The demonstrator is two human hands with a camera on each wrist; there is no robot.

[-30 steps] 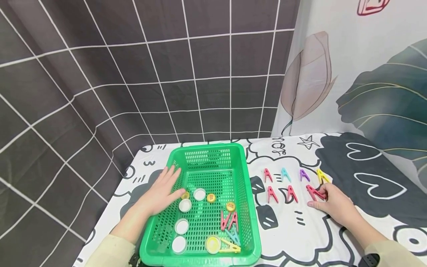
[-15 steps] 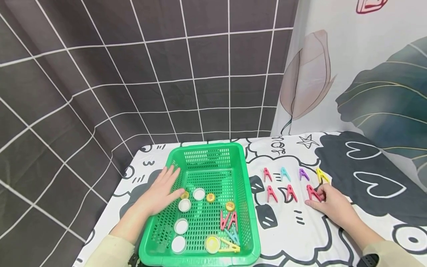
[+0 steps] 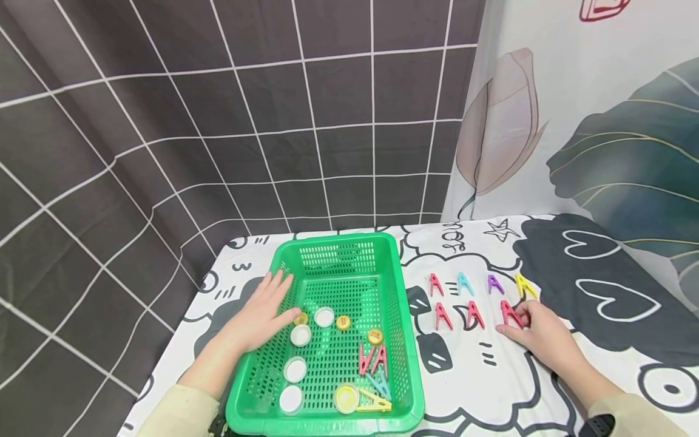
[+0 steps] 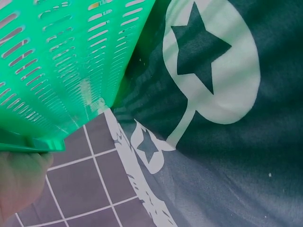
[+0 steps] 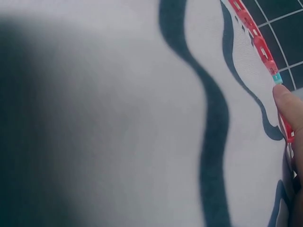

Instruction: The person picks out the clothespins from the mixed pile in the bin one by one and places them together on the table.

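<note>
My right hand [image 3: 546,334] pinches a red clothespin [image 3: 509,312] on the cloth, thumb and finger curled at its right side. The clothespin is the rightmost of the front row, beside two more red ones [image 3: 442,315] [image 3: 475,314]. Behind that row lie a red [image 3: 435,283], a light blue [image 3: 465,283], a purple [image 3: 494,283] and a yellow clothespin [image 3: 525,284]. My left hand [image 3: 256,318] rests over the left rim of a green basket [image 3: 408,340], fingers straight and spread. In the right wrist view my thumb [image 5: 289,106] partly covers a red clothespin [image 5: 289,130].
Inside the basket lie several white round lids [image 3: 291,399], yellow caps [image 3: 375,337], a clear-rimmed yellow lid [image 3: 346,398], and red [image 3: 366,359], light blue [image 3: 380,385] and yellow clothespins [image 3: 375,400]. A dark checked curtain [image 3: 338,145] hangs behind the cloth-covered table.
The clothespin in my right hand was tilted to the left; it now stands straighter, in line with the front row. My left hand stays on the basket.
</note>
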